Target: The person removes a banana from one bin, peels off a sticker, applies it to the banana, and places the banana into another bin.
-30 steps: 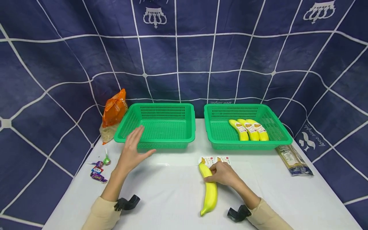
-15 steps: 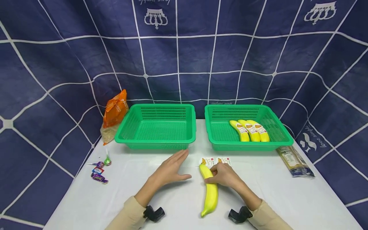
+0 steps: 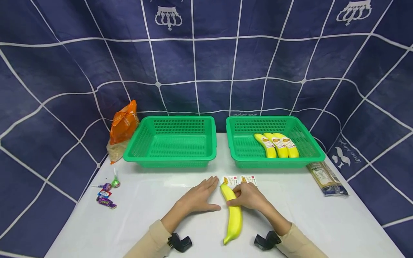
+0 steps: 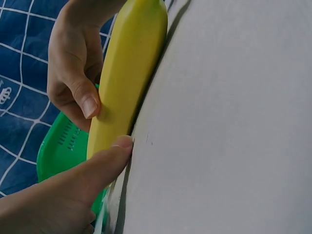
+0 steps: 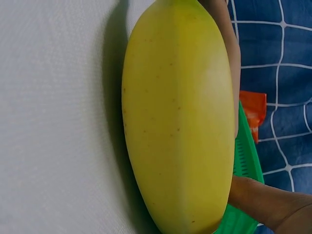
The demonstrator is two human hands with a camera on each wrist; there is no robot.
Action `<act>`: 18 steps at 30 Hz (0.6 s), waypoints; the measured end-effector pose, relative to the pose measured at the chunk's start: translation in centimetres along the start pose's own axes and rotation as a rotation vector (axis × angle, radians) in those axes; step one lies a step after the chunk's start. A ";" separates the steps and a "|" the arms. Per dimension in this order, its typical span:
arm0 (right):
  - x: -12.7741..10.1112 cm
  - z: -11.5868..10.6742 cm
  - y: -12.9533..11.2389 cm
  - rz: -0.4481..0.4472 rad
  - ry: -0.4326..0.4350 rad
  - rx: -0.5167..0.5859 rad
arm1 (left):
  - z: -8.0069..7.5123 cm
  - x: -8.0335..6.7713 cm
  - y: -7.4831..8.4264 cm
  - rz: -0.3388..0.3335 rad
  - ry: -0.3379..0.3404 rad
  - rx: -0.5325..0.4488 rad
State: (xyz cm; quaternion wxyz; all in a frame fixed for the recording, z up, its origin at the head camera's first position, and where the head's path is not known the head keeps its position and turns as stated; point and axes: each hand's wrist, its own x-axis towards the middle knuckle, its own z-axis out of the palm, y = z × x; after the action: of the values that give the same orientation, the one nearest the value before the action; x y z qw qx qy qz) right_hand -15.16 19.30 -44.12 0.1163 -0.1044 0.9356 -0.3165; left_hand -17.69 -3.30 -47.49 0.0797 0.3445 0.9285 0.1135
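Observation:
A yellow banana (image 3: 235, 222) lies lengthwise on the white table. My right hand (image 3: 250, 196) pinches its upper part, with the thumb on the near side and the fingertips over the top. To its left, my left hand (image 3: 201, 197) is held low with fingers straight and the thumb pointing at the fruit; in the left wrist view that thumb (image 4: 109, 163) overlaps the banana (image 4: 134, 53). Just beyond the banana's tip are two small banana-print labels, one on the left (image 3: 230, 180) and one on the right (image 3: 247, 180). The right wrist view is mostly filled by the banana (image 5: 178, 112).
At the back stand two green baskets: the left one (image 3: 171, 159) bare inside, the right one (image 3: 277, 160) holding three labelled bananas (image 3: 279, 146). An orange bag (image 3: 124, 123) leans at the back left, near several candies (image 3: 104, 195). A brown packet (image 3: 326, 179) lies right.
My left hand has come from in front of the left basket, moving right and down to beside the banana. My right hand keeps its hold on the banana in the same spot.

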 end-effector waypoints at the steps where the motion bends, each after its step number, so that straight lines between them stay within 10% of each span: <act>1: 0.0 0.0 -0.1 0.002 -0.002 0.001 | 0.1 -0.1 0.0 0.000 0.000 0.007; 18: 0.0 -0.1 -0.4 0.044 0.000 0.007 | 1.1 0.2 -0.7 -0.008 0.003 -0.011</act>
State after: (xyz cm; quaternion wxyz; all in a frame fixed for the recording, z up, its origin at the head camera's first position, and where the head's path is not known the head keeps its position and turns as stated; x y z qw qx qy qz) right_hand -15.14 19.01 -43.82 0.1236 -0.0836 0.9365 -0.3174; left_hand -18.09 -3.51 -48.72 0.0808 0.3401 0.9293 0.1187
